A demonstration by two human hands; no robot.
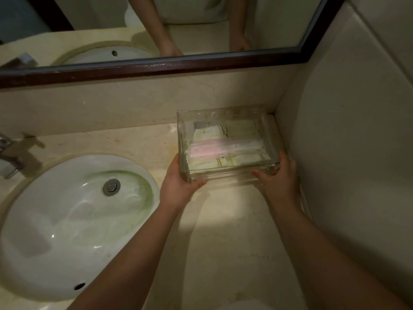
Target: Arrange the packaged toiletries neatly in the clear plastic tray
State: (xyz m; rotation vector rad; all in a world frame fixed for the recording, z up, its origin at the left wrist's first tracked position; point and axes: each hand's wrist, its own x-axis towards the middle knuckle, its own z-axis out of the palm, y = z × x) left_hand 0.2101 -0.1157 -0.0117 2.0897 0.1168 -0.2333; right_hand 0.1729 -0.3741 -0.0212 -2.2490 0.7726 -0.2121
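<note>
A clear plastic tray [223,114] rests on the beige marble counter, in the back right corner near the wall. Several flat packaged toiletries [225,147] lie inside it: pale yellow-white packets and a long pink-and-white one across the middle. My left hand [178,183] grips the tray's near left corner. My right hand [279,175] grips its near right corner. Both arms reach in from the bottom of the view.
A white oval sink [67,220] with a metal drain fills the left side, and a chrome faucet [9,155] stands at its far left. A dark-framed mirror [156,66] runs above the backsplash. A tiled wall [346,153] closes off the right.
</note>
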